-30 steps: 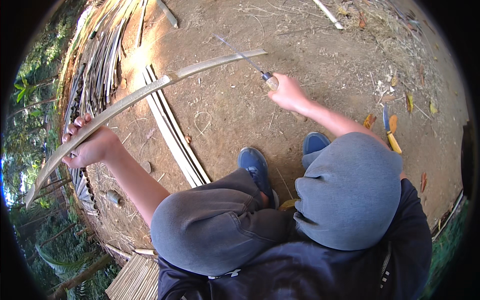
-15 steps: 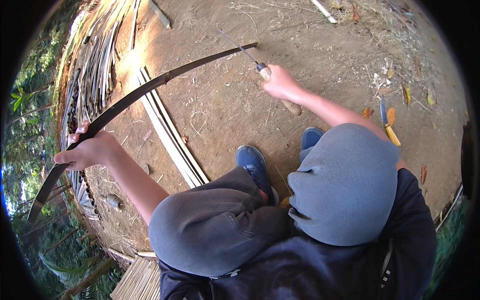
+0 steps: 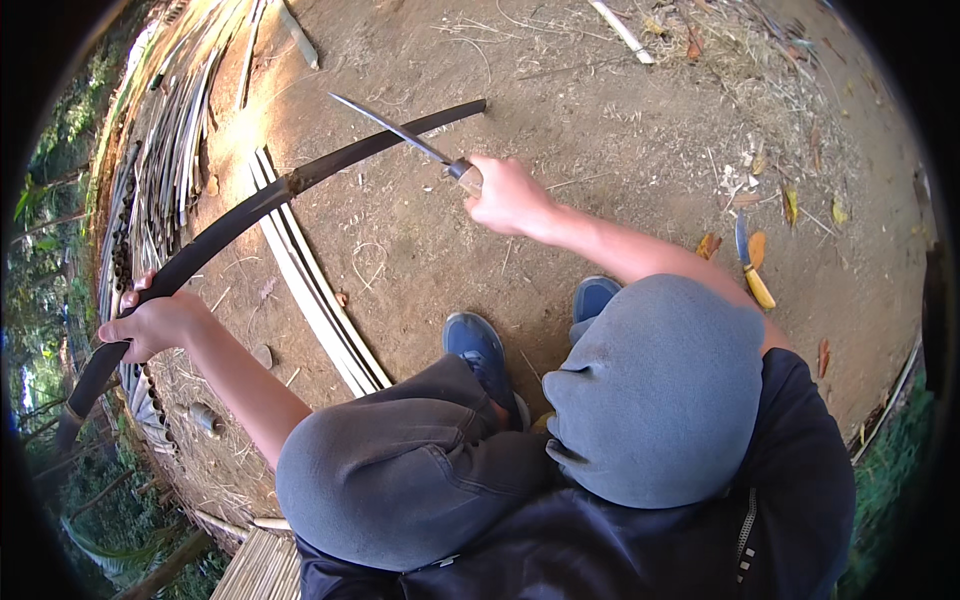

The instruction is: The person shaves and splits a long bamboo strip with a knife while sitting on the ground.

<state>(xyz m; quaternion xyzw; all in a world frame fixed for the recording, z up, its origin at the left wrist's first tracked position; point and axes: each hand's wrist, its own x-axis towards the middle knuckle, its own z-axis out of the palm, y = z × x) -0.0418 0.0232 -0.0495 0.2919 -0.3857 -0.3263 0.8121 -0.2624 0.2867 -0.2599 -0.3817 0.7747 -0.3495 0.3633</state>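
Observation:
A long, dark, curved strip [image 3: 240, 212], which looks like split bamboo with a node partway along, slants from lower left to the upper middle. My left hand [image 3: 165, 325] is closed round it near its lower end. My right hand [image 3: 508, 197] grips the wooden handle of a long knife [image 3: 400, 132] toward the strip's far end. In this view the narrow blade crosses over the strip and points up and left; I cannot tell whether the two touch. The strip's far tip lies just above my right hand.
Several pale split strips [image 3: 315, 285] lie on the dirt between my hands. A heap of long thin sticks [image 3: 180, 140] is at far left. A second knife [image 3: 752, 268] with a yellowish handle lies by dry leaves at right. My blue shoes [image 3: 477, 345] are planted in front.
My right hand has moved left with the knife, and the blade slants more to the left across the strip. The strip shows more of its broad face. The whole view has shifted slightly.

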